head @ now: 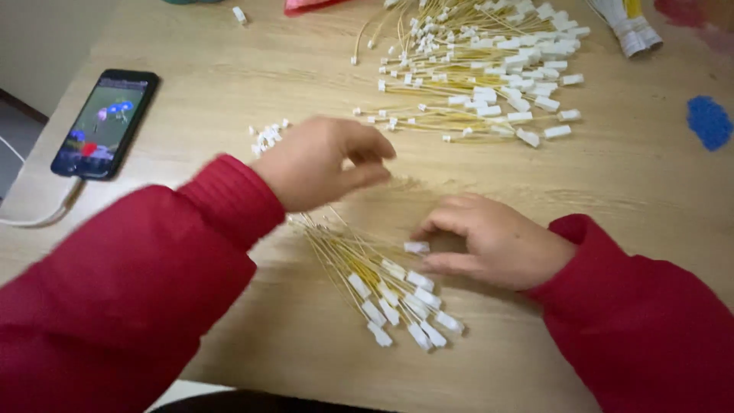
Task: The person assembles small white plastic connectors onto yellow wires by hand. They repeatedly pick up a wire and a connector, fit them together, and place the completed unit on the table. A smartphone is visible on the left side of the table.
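Observation:
My left hand, in a red sleeve, hovers above the wooden table with thumb and fingers pinched near each other; whether anything is between them I cannot tell. It is blurred. My right hand rests on the table, fingers curled around a small white connector. Just below and between both hands lies a small bundle of yellow wires with white connectors. A large spread pile of the same yellow wires lies at the far side.
A phone with a lit screen lies at the left, a white cable running off its near end. Small loose white connectors sit beside my left hand. A tied wire bundle is at the top right, a blue patch at the right edge.

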